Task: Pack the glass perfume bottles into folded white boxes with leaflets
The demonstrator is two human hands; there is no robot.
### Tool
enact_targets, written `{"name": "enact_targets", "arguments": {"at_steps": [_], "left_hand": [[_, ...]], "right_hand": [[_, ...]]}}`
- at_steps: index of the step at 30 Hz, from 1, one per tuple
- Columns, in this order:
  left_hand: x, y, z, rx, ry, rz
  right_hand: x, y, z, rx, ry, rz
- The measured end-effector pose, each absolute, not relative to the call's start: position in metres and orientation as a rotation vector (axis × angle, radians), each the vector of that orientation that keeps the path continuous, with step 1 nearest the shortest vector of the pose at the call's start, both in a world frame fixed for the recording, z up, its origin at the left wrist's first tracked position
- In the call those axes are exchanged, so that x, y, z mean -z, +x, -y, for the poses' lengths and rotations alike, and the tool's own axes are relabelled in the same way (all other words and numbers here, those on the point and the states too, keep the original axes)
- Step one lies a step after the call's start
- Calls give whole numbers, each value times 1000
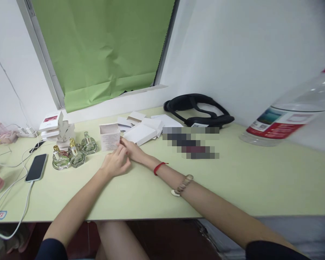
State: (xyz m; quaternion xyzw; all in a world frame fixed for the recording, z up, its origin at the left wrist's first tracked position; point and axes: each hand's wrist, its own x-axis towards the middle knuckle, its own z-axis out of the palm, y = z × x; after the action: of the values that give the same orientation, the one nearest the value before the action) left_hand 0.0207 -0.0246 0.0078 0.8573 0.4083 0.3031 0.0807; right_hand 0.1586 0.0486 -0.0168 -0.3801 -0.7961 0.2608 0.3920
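Note:
My left hand (pixel 115 161) and my right hand (pixel 132 149) meet on the pale green table (pixel 233 180), just right of a small upright white box (pixel 109 136) with its top open. The right hand's fingertips reach the box's lower right edge. The left hand's fingers are curled against the right hand; whether they hold anything is hidden. Left of the box stand several round glass perfume bottles (pixel 75 156) with gold caps. Behind the hands lie flat white cartons (pixel 144 129).
A phone (pixel 37 167) on a white cable lies at the left. A stack of white boxes (pixel 55 128) stands behind the bottles. A black strap device (pixel 199 109) rests by the wall. A large plastic water bottle (pixel 289 110) lies at the right.

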Motion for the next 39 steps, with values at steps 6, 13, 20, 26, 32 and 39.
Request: {"name": "enact_targets", "arguments": {"at_steps": [6, 13, 20, 26, 32, 39], "left_hand": [[-4, 19, 23, -845, 2708, -1140], [-3, 20, 24, -810, 2885, -1139], [-6, 22, 26, -852, 2714, -1138], [-5, 22, 24, -772, 2645, -1172], [-7, 22, 23, -419, 2855, -1342], [-9, 21, 24, -399, 2873, -1399]], "right_hand": [[12, 153, -43, -690, -906, 2085], [16, 154, -45, -598, -984, 2152], [32, 154, -51, -347, -1056, 2326], [42, 155, -56, -299, -1138, 2405], [36, 154, -52, -266, -1239, 2468], [38, 153, -54, -249, -1200, 2466]]}}
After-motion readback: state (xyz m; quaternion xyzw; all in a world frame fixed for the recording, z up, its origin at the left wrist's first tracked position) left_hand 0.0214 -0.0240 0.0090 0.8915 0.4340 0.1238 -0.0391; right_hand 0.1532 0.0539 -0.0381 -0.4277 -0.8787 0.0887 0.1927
